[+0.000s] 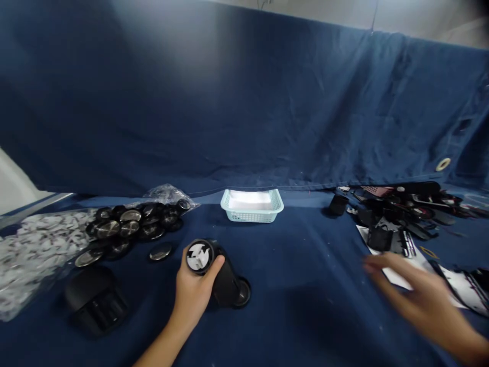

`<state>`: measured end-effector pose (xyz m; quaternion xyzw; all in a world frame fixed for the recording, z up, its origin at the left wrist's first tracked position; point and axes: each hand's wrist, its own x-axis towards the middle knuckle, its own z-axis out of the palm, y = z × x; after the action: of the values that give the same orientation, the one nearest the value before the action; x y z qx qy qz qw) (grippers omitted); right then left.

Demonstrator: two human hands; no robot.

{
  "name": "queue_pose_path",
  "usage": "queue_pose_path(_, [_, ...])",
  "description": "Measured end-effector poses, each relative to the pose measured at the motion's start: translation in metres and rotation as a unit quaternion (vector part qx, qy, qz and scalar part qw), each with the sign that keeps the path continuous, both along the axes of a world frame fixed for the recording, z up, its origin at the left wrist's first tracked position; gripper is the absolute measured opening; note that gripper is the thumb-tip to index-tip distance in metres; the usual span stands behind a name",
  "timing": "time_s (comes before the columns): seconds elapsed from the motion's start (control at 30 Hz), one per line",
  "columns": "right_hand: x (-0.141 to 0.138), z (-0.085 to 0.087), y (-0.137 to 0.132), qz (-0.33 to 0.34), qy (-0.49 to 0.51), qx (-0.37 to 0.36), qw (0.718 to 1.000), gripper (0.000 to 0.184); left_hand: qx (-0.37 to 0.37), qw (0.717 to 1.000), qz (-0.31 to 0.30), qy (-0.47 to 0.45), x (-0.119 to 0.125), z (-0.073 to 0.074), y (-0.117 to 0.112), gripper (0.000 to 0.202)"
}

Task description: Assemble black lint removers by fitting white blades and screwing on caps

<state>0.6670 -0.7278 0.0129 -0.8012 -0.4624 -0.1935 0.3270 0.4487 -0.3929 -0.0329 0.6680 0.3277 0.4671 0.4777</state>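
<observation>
My left hand (pixel 193 293) is wrapped around a black cylindrical housing (pixel 226 278), which leans on the blue cloth. A white bladed piece (pixel 198 256) shows inside its round upper end. The lower end is a wider round black part (pixel 243 292). My right hand (pixel 416 295) is apart from it, blurred by motion, with fingers stretched out and nothing visible in them. Near those fingers, black parts (pixel 380 238) lie on a white sheet (pixel 395 279).
Round black caps (pixel 130 228) are piled at left beside a clear bag of white pieces (pixel 42 250). A black block with slots (pixel 97 300) lies nearer. A pale blue basket (pixel 252 217) stands at the back. Tangled black parts (pixel 420 209) cover the right side.
</observation>
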Motion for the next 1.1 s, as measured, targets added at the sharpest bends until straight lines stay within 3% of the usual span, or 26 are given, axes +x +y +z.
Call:
queue_pose_path(0.07, [-0.032,-0.005,0.059,0.141,0.033,-0.099,0.984,0.017,-0.016,1.000,0.000,-0.003,0.000,-0.004,0.003,0.047])
queue_pose_path(0.13, [-0.063,-0.008,0.112,0.244,0.045,-0.150,0.957,0.019,-0.023,1.000,0.015,-0.014,-0.002,-0.005,0.006,0.046])
queue_pose_path(0.23, [-0.100,-0.017,0.167,0.272,0.036,-0.167,0.947,0.022,-0.013,0.998,0.054,-0.029,-0.007,-0.001,0.012,0.048])
queue_pose_path(0.3, [-0.115,-0.025,0.187,0.270,0.036,-0.198,0.942,0.035,-0.008,0.997,0.072,-0.032,-0.010,0.003,0.016,0.051])
queue_pose_path(0.4, [-0.122,-0.033,0.196,0.284,0.051,-0.237,0.928,0.051,-0.031,0.996,0.077,-0.042,-0.011,0.007,0.022,0.052])
queue_pose_path(0.6, [-0.093,-0.036,0.173,0.254,0.192,-0.158,0.934,0.032,-0.153,0.986,-0.008,-0.063,-0.009,0.010,0.015,0.048])
queue_pose_path(0.67, [-0.077,-0.041,0.165,0.230,0.250,-0.111,0.934,0.031,-0.126,0.991,-0.034,-0.042,-0.011,0.011,0.006,0.047])
queue_pose_path(0.77, [-0.056,-0.047,0.156,0.168,0.359,-0.017,0.918,0.035,-0.027,0.995,-0.089,0.020,-0.014,0.013,-0.008,0.044])
queue_pose_path(0.83, [-0.049,-0.047,0.151,0.140,0.452,0.045,0.880,0.037,0.056,0.988,-0.127,0.062,-0.017,0.014,-0.018,0.045])
queue_pose_path(0.87, [-0.046,-0.047,0.150,0.143,0.507,0.076,0.847,0.038,0.100,0.982,-0.142,0.077,-0.018,0.014,-0.022,0.047])
queue_pose_path(0.97, [-0.042,-0.046,0.146,0.201,0.663,0.164,0.702,0.038,0.212,0.956,-0.176,0.096,-0.018,0.013,-0.032,0.055])
queue_pose_path(1.03, [-0.040,-0.047,0.147,0.232,0.729,0.194,0.615,0.038,0.231,0.949,-0.189,0.103,-0.016,0.011,-0.036,0.054])
queue_pose_path(1.1, [-0.038,-0.049,0.148,0.233,0.756,0.212,0.574,0.038,0.200,0.952,-0.197,0.119,-0.013,0.010,-0.038,0.050])
